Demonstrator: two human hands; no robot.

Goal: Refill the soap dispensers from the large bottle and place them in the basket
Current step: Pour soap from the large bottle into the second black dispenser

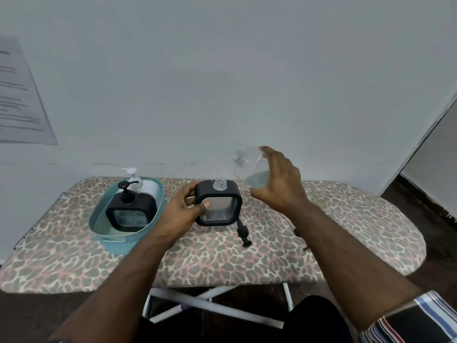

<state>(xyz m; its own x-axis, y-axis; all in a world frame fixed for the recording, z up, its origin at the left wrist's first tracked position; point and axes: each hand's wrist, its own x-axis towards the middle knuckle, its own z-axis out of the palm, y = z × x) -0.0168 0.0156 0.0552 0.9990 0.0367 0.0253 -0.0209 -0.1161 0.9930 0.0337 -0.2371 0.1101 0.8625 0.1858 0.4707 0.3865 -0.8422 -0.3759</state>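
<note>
The right hand [277,180] curls round the base of the clear large bottle [249,167], tilting its open neck toward the dispenser, seemingly to pour. The left hand [184,210] grips the side of the black-framed soap dispenser [218,204], steadying it upright on the worktop [346,219] with its mouth uncapped. Its black pump [243,232] lies just beside it. Left of them, the teal basket [99,219] holds two capped dispensers.

home room | ironing board [346,219] | bare wall [222,70] | wood floor [432,199]
</note>
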